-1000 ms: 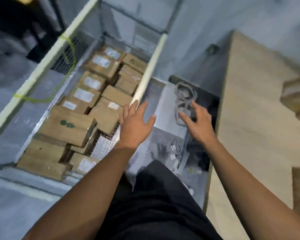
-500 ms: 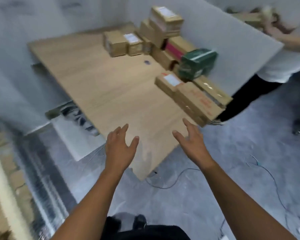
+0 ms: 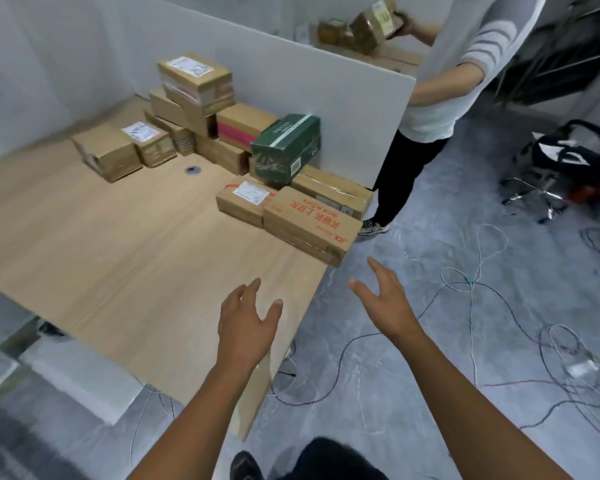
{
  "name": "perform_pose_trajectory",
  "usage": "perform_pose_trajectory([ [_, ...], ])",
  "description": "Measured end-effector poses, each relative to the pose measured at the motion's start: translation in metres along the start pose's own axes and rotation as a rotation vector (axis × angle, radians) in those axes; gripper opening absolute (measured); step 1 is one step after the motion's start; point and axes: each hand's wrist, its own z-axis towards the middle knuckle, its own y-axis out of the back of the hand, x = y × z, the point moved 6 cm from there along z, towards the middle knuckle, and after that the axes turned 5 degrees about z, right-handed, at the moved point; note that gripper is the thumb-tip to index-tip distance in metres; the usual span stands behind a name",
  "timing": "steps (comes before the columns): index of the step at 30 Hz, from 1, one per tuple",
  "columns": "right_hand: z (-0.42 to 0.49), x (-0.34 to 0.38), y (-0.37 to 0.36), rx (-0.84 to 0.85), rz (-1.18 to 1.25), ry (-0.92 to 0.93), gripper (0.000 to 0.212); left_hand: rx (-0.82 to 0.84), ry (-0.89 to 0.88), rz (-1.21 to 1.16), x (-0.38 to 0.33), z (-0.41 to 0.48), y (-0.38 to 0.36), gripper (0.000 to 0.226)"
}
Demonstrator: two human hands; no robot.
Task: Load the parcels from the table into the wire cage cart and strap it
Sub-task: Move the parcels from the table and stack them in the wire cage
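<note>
Several cardboard parcels stand on the wooden table (image 3: pixel 111 258) along its far side against a white partition. Nearest me is a brown parcel with red print (image 3: pixel 310 225) at the table's right corner, beside a smaller labelled parcel (image 3: pixel 245 200). A green box (image 3: pixel 286 147) sits on top behind them. A taller stack (image 3: pixel 194 86) rises at the back. My left hand (image 3: pixel 248 322) hovers open over the table's near right edge. My right hand (image 3: pixel 383 301) is open over the floor, just short of the red-print parcel. The wire cage cart is out of view.
Another person (image 3: pixel 444 98) stands right of the partition (image 3: pixel 326 88), holding a parcel (image 3: pixel 378 22) at a second table. Loose cables (image 3: pixel 465 296) trail across the grey floor. A chair with a black bag (image 3: pixel 575 157) stands at the far right.
My view has swung from the loaded cart to the table and then closer to the parcels. Both empty hands have moved forward toward the red-print parcel.
</note>
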Motion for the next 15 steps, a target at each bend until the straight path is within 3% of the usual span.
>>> perform_pose_trajectory([
  [8,0.072,0.022,0.023,0.003,-0.090,0.014,0.074,0.063,0.021,-0.171,-0.048,0.070,-0.037,0.076],
  [12,0.141,0.025,0.035,-0.007,-0.150,0.073,0.078,0.012,0.202,-0.366,-0.060,0.118,-0.071,0.095],
  [15,0.216,0.022,0.038,0.076,-0.189,0.091,0.079,-0.016,0.345,-0.439,-0.062,0.156,-0.111,0.106],
])
